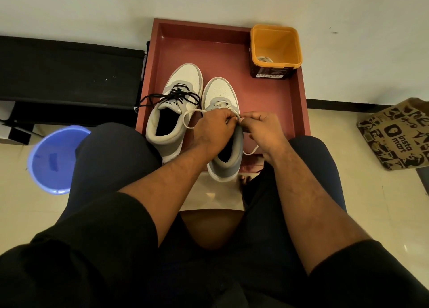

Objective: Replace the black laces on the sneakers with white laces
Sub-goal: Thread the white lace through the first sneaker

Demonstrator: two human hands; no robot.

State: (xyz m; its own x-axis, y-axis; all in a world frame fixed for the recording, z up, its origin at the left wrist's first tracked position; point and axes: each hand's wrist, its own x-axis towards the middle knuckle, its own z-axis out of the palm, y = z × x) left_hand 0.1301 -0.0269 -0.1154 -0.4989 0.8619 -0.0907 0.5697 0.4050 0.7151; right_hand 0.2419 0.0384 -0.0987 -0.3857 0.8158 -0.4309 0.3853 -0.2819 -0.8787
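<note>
Two grey-and-white sneakers stand side by side in a reddish-brown tray (pixel 274 103). The left sneaker (pixel 173 108) still carries a black lace (pixel 171 97) whose loose ends spill to the left. The right sneaker (pixel 224 131) has a white lace (pixel 189 119) threaded through it. My left hand (pixel 213 129) and my right hand (pixel 262 129) meet above its tongue, each pinching a strand of the white lace. A loop hangs out to the left and one end trails right beside the heel.
An orange-lined square tub (pixel 276 50) with a pale lace inside sits in the tray's far right corner. A blue bucket (pixel 52 159) stands on the floor at left, a printed paper bag (pixel 399 136) at right, a black shelf (pixel 69 73) behind left. My knees flank the tray.
</note>
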